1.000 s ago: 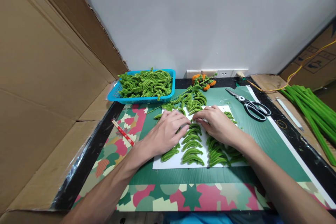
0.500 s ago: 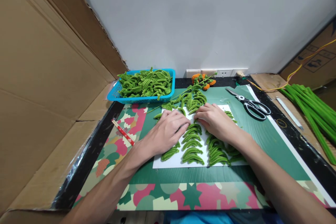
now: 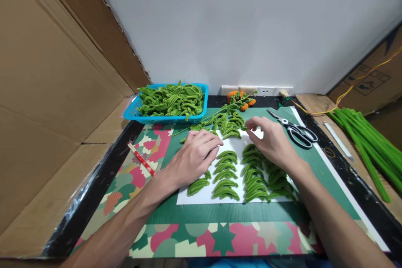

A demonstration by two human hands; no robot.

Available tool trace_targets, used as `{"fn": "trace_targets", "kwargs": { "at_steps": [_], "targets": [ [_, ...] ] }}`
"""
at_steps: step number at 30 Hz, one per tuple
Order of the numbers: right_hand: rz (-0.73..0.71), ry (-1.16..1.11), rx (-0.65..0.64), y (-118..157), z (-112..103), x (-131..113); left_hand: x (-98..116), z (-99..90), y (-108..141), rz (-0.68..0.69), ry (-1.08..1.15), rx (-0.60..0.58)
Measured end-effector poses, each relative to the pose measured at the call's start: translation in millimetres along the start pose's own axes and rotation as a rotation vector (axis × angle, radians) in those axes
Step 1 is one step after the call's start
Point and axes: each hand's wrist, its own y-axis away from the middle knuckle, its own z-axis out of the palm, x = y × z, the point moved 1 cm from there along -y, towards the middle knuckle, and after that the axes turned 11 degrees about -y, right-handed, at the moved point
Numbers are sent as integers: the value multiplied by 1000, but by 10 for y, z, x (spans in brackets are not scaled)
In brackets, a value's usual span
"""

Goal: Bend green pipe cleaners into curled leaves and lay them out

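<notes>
Small green leaf (image 3: 244, 128) sitting just right of frame's centre, right hand (image 3: 270, 136) pinching it between thumb and fingertips. Left hand (image 3: 197, 153) resting near centre over white paper (image 3: 209, 197), fingers curling close together; can't tell whether gripping anything. Risk, I'm thinking: wrist brushing leaf rows (image 3: 225, 173), loose pieces shifting. Counting: four rows lower middle, leaves overlapping too much; one sheet; one blue basket (image 3: 169, 119), left of centre; one pair of scissors (image 3: 289, 125), right.

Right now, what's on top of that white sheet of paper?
Curved, fuzzy green pieces lie in columns on the white sheet. The left hand hides part of its left side, the right hand part of its right; whatever lies beneath them can't be seen.
</notes>
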Motion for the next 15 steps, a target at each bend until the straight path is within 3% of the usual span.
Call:
{"fn": "trace_targets", "kwargs": {
  "at_steps": [5,15],
  "targets": [
    [4,-73,74,42,-87,-16,19,-18,7,-16,5,132],
    [-116,-324,-41,196,235,-380,101,23,37,59,-56,212]
  ]
}}
